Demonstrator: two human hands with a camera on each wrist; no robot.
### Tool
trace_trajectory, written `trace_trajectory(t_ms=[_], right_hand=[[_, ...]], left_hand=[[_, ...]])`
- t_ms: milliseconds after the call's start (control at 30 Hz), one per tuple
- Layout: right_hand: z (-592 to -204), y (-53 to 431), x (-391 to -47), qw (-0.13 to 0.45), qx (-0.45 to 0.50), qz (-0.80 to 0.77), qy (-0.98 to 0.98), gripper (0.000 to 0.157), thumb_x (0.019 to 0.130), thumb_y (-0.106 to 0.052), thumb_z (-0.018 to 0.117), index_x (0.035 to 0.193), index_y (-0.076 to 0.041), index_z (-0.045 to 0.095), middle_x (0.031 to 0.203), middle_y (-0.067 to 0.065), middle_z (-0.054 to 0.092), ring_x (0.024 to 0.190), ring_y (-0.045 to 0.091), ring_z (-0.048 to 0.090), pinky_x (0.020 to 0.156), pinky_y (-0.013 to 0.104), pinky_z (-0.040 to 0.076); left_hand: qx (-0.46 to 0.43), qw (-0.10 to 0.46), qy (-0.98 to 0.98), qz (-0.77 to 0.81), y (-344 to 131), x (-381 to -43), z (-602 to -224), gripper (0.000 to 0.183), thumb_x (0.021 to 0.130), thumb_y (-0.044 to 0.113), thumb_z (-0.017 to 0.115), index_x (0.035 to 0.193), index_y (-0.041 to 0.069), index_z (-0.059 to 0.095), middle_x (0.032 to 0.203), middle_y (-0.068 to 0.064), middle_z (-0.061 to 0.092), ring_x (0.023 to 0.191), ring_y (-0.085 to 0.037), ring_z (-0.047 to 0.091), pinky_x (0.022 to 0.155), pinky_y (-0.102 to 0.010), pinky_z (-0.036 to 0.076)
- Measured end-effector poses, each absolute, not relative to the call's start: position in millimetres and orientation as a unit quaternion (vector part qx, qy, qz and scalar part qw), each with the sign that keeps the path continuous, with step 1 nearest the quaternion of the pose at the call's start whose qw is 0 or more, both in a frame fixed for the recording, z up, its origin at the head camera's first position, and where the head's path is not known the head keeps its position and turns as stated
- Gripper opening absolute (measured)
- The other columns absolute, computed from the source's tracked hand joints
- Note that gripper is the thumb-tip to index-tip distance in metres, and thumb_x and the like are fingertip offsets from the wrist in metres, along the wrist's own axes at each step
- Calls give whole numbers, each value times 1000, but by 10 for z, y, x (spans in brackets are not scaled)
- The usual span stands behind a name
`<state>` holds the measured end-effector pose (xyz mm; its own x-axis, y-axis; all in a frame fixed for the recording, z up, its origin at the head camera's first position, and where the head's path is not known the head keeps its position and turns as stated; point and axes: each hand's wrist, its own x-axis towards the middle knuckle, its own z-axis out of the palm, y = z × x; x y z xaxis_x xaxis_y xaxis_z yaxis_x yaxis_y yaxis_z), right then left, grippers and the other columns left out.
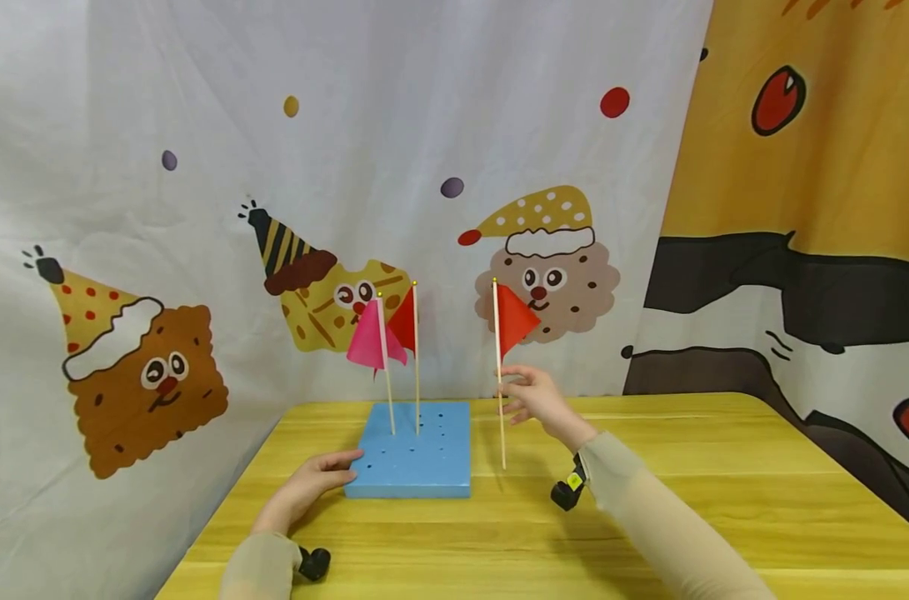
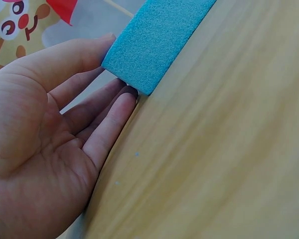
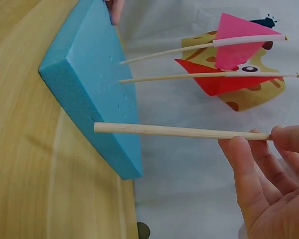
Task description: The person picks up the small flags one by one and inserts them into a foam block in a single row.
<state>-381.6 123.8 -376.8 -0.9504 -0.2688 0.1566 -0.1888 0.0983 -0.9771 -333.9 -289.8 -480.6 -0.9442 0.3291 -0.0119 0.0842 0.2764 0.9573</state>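
A small red flag (image 1: 516, 321) on a thin wooden stick (image 3: 159, 130) is upright in my right hand (image 1: 532, 396), its thumb and fingertips pinching the stick partway up. The stick's lower end hangs just right of the blue foam block (image 1: 432, 479), over the table. My left hand (image 1: 315, 483) rests at the block's left side, with fingertips (image 2: 109, 42) against its edge. A pink flag (image 1: 367, 337) and another red flag (image 1: 404, 321) stand in the block by their sticks, slightly tilted. Several small holes dot its top.
The block lies on a yellow wood-grain table (image 1: 671, 500). Behind the table hangs a white curtain (image 1: 394, 100) printed with cartoon snacks in party hats, and a yellow-and-black printed part (image 1: 799, 183) is at the right.
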Motion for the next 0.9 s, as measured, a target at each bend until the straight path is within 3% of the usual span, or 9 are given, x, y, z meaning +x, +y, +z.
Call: trace_trajectory(t_ms=[200,433,733,900], right_hand=[[-3703,1123,-3813,34,-171,-651,739,33,97,-9,58,129,-1,57,95,13,70,77,37,70,59,43,59],[-3656,1002,-3875,32,-161,-652,740,31,97,-11,59,127,-4,59,96,13,70,72,27,71,58,41,59],[-3614,890,-3919,8,-163,-657,736,30,96,-9,59,126,-4,60,99,15,69,77,32,71,63,50,58],[-3629,787,-4008,3,-171,-669,723,28,96,-8,60,124,-5,62,100,16,70,81,37,70,63,48,58]], left_hand=[[128,107,791,589,-2917,-3309,-4823,52,96,21,63,142,0,49,147,-22,40,134,-43,35,107,-52,35],[126,106,790,591,-2935,-3323,-4823,52,96,21,62,142,0,48,147,-23,40,132,-42,39,105,-49,39],[133,105,794,584,-2917,-3328,-4796,50,97,22,62,141,2,50,148,-20,40,136,-42,33,107,-52,34],[129,101,794,586,-2908,-3334,-4801,49,96,21,63,140,2,52,148,-20,40,135,-40,35,108,-51,34]])
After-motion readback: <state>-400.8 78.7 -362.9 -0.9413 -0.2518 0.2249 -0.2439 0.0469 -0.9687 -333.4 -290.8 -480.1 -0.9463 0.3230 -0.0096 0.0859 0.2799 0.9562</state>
